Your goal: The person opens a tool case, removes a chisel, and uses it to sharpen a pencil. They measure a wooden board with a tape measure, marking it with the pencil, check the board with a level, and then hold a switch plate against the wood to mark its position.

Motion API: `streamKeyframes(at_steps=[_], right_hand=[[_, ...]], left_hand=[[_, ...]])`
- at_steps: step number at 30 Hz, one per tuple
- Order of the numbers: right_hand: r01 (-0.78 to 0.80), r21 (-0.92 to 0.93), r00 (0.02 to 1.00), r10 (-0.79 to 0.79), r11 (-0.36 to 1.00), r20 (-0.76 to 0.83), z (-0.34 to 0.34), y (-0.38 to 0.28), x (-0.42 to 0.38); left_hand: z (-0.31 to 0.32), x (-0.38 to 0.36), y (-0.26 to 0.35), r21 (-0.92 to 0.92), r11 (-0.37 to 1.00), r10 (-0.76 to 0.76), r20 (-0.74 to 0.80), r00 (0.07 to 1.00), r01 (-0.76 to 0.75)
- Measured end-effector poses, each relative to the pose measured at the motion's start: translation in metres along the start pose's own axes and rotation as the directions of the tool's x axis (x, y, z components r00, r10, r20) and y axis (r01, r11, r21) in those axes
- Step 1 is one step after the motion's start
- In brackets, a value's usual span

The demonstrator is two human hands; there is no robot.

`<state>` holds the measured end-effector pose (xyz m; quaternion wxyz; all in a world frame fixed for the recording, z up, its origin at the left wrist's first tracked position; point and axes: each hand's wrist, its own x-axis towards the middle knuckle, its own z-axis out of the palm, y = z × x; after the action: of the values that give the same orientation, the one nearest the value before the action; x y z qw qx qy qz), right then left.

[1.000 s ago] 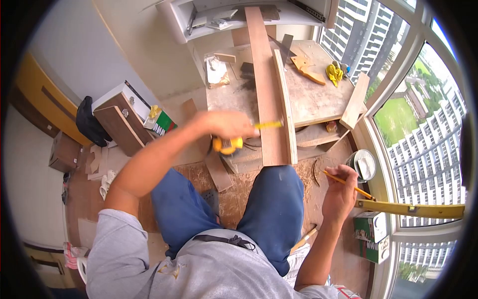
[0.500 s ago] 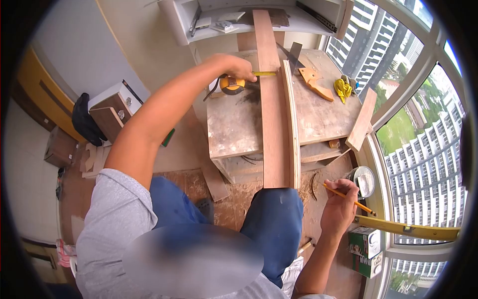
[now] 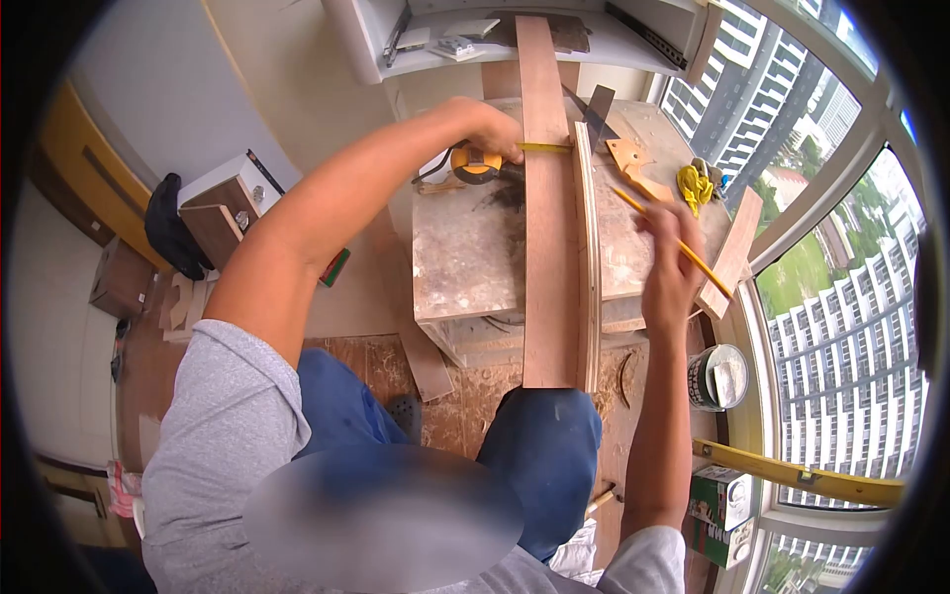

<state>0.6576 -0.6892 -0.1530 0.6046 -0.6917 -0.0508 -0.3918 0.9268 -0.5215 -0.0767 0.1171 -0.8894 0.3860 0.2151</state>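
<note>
Raised since the earlier frame: the right hand [image 3: 673,259], which has left its place beside the bucket [image 3: 728,376] and now shows in front of the right part of the worktable [image 3: 463,262]. It is closed on a pencil [image 3: 705,271], tip towards the far edge; motion blur makes the separate fingers hard to make out. The left hand [image 3: 495,134] is at the far left part of the surface, closed on a tape measure [image 3: 477,166]; the back of the hand and forearm hide most of its grip, so how the fingers sit around the case cannot be told. The drawn-out yellow blade crosses the long board [image 3: 550,257] towards a plywood strip [image 3: 588,267] along the board's right edge. Whether the blade's end touches the strip is too small to tell.

The board runs past the far edge into a cabinet [image 3: 445,25], cut off by the frame, and past the near edge to the right knee [image 3: 546,436]; contact there is unclear. A saw handle [image 3: 638,170] lies near the right edge, yellow gloves [image 3: 695,186] beside it towards the far right corner. A blurred oval hides part of the grey shirt [image 3: 223,426].
</note>
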Motion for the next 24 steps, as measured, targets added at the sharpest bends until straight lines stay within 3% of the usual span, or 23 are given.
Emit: streamKeyframes(at_steps=[3,6,10,13,15,24], right_hand=[[0.072,-0.123,0.981,-0.048,0.99,0.19,0.027,0.015,0.029],[0.117,-0.237,0.965,-0.054,0.964,0.258,0.045,0.037,0.048],[0.071,-0.223,0.975,-0.021,0.972,0.223,0.058,0.052,0.058],[0.09,-0.365,0.966,0.008,0.927,0.258,0.061,0.051,0.059],[0.266,-0.37,0.946,-0.167,0.89,0.278,0.063,0.05,0.056],[0.31,-0.412,0.931,-0.188,0.857,0.312,0.062,0.054,0.055]], left_hand=[[0.0,-0.002,0.002,-0.002,0.999,0.033,-0.003,0.999,-0.033],[-0.003,-0.005,0.003,0.004,0.999,0.053,-0.008,0.999,-0.053],[-0.001,0.001,0.003,-0.026,1.0,0.008,0.015,1.0,-0.007],[0.003,0.009,-0.001,-0.03,0.999,0.033,0.007,0.999,-0.033],[0.004,0.01,-0.002,-0.027,0.999,0.028,0.014,1.0,-0.028],[0.003,0.012,-0.003,-0.006,0.999,0.051,0.021,0.998,-0.051]])
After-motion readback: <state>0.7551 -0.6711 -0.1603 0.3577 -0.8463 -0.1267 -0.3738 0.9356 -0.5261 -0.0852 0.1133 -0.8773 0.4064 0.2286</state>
